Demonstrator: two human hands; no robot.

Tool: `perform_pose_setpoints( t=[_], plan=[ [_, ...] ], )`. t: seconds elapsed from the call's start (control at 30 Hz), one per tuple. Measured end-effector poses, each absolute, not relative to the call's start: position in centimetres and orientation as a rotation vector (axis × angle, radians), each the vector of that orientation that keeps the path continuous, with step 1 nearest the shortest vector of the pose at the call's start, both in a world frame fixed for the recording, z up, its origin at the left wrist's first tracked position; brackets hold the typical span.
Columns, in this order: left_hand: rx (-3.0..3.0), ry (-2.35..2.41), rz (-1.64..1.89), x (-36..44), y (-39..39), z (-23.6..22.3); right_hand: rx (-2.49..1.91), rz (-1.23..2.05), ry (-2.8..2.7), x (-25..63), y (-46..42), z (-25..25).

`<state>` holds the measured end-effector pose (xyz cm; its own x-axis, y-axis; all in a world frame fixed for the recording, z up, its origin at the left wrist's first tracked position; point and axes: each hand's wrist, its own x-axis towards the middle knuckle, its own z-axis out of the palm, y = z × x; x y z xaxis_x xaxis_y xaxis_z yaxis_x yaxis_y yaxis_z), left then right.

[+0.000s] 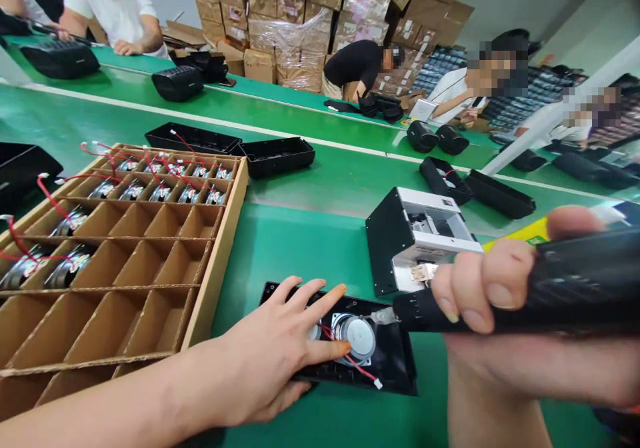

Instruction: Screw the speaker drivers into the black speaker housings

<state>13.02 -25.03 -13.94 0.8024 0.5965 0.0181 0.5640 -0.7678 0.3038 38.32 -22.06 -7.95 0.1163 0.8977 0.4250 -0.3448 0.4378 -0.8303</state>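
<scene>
On the green work surface (310,235), in front of the person, the left hand (280,345) lies palm down with its fingers spread over a shallow, rectangular black plastic casing (406,368). One orange-tinted fingertip reaches the edge of a round silver metal speaker (360,338) set inside the casing, and the thumb is at its near edge. The right hand (480,295) is curled firmly around a thick black cylindrical power tool (575,281), held nearly level, its narrow tip at the side of the speaker. The two hands are apart.

The left hand covers part of the casing and most of a second silver speaker (315,331). A thin red wire (361,367) with a white plug crosses the casing; its far end is hard to trace. The tool's rear runs out of view at the right, and its tip is blurred, so contact with a screw cannot be made out.
</scene>
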Motion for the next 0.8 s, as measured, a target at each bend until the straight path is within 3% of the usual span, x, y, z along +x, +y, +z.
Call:
perform_pose_setpoints(
  t=[0.13, 0.8],
  plan=[
    [2.701, 0.893, 0.189, 13.2, -25.1, -14.2, -0.454, 1.118, -1.164, 35.0, -21.3, -9.3],
    [2.733, 0.853, 0.158, 13.1, -24.3, -13.6, -0.527, 1.209, -1.174, 33.5, -19.8, -11.9]
  ],
)
